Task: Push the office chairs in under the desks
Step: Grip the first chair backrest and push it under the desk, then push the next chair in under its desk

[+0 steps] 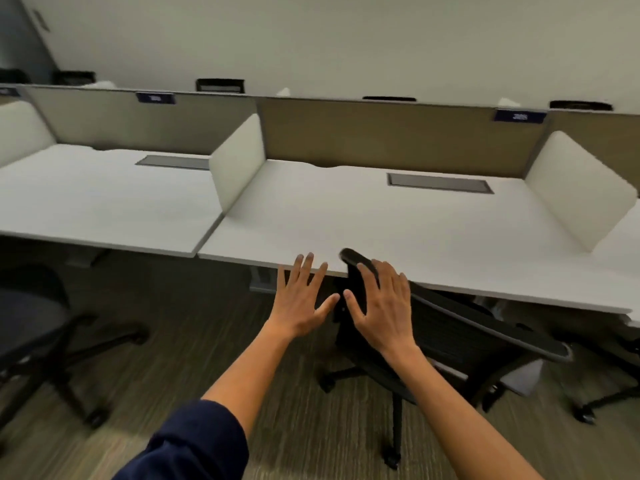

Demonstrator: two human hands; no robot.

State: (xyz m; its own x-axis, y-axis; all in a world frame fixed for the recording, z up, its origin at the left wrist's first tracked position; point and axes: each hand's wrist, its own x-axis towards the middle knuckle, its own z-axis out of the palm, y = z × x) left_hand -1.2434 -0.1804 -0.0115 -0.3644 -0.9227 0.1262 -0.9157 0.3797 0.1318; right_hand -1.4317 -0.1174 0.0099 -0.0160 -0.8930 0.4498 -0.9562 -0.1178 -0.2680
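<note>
A black mesh office chair (pixel 460 334) stands at the front edge of the white desk (pixel 398 220), its backrest turned at an angle and its seat partly under the desktop. My right hand (pixel 381 303) lies with straight fingers on the left end of the backrest's top rim. My left hand (pixel 301 299) hovers just left of the chair, fingers spread, holding nothing. A second black chair (pixel 31 327) stands out on the floor at the left, in front of the neighbouring desk (pixel 104 202).
White side screens (pixel 239 164) and tan back panels divide the desks. A third chair's base (pixel 602 400) shows at the far right under the desk. Striped carpet (pixel 214 341) lies between the chairs. More chair backs rise behind the back panels.
</note>
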